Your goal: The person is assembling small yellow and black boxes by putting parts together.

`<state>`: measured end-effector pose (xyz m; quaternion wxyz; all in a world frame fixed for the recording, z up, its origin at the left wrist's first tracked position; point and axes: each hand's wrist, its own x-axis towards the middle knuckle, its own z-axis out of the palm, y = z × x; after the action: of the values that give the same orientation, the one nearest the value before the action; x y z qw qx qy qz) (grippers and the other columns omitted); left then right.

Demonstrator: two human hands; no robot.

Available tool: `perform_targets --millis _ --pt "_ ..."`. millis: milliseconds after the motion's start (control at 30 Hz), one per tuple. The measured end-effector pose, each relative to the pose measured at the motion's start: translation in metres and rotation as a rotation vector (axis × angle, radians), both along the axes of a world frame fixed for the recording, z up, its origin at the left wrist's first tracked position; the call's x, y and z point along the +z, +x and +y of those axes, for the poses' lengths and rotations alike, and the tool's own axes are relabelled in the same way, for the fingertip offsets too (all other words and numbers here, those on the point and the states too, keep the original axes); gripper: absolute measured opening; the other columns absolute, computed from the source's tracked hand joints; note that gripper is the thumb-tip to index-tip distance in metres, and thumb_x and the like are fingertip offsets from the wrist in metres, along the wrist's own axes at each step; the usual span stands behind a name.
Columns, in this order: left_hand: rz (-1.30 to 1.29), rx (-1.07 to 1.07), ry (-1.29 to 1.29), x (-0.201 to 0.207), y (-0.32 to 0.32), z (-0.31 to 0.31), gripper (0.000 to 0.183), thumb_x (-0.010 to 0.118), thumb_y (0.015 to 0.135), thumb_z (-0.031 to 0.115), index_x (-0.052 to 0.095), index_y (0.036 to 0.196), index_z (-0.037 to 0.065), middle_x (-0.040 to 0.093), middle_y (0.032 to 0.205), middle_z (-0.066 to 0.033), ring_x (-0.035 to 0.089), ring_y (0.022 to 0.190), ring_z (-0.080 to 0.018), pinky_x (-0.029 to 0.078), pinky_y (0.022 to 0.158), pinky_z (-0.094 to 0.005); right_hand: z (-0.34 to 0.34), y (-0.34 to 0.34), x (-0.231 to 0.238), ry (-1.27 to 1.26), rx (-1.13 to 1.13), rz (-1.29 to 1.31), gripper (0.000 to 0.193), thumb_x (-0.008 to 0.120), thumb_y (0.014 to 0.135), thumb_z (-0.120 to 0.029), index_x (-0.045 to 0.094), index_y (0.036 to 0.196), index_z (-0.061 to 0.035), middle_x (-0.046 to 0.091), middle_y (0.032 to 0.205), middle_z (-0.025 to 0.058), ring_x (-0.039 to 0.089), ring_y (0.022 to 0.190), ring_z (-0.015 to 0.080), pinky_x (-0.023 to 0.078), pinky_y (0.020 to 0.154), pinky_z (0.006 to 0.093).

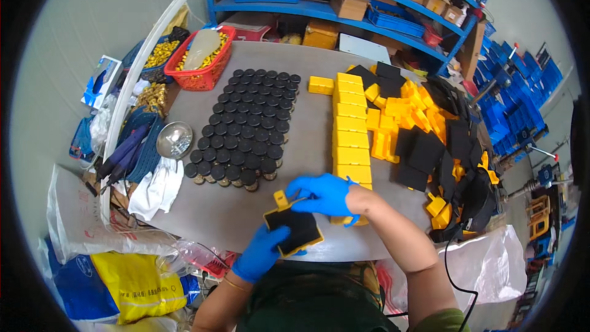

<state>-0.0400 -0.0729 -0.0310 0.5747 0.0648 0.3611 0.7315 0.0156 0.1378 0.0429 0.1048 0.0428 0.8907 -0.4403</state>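
Both my hands wear blue gloves. My left hand [261, 252] grips the near left corner of an open yellow plastic case [295, 229] lined with black foam, held at the table's front edge. My right hand [322, 193] rests on the case's far side, fingers pressing at the foam by the yellow latch [281, 198]. A column of closed yellow cases [351, 129] runs up the table just right of my right hand. Rows of small black-capped jars [249, 126] stand to the left of the hands.
A heap of loose yellow cases [402, 117] and black foam pads [430, 147] covers the table's right side. A red basket [203, 58], a metal bowl [174, 139] and white gloves [157, 187] lie at left. Blue shelving [344, 9] stands behind; bags [123, 283] sit below left.
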Motion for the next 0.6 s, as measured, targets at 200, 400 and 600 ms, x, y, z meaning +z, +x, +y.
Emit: perform_targets --millis 200,400,600 --pt "0.149 0.095 -0.208 -0.018 0.003 -0.026 0.049 0.048 0.093 0.033 0.038 0.132 0.006 0.055 0.121 -0.0152 0.057 0.109 -0.0296 0.053 0.079 -0.0495 -0.016 -0.061 -0.037 0.595 -0.097 0.148 0.052 0.054 0.085 -0.044 0.046 0.127 -0.0133 0.062 0.092 0.0181 0.06 0.09 0.0356 0.049 0.08 0.0433" --pt "-0.276 0.022 -0.189 -0.034 -0.002 -0.013 0.05 0.056 0.09 0.024 0.037 0.133 0.008 0.054 0.122 -0.0117 0.057 0.107 -0.0266 0.053 0.081 -0.0439 -0.019 -0.057 -0.043 0.445 -0.187 0.057 0.04 0.055 0.085 -0.037 0.051 0.113 -0.0096 0.064 0.09 0.0175 0.062 0.082 0.0343 0.051 0.071 0.043" --pt "0.034 0.006 0.079 0.007 -0.02 0.005 0.057 0.051 0.091 0.037 0.031 0.136 0.01 0.046 0.131 -0.0146 0.052 0.115 -0.0302 0.05 0.085 -0.0461 -0.01 0.019 -0.012 -0.08 0.012 0.451 0.04 0.069 0.076 -0.016 0.055 0.113 -0.0072 0.057 0.113 0.0139 0.053 0.109 0.0314 0.043 0.093 0.0408"
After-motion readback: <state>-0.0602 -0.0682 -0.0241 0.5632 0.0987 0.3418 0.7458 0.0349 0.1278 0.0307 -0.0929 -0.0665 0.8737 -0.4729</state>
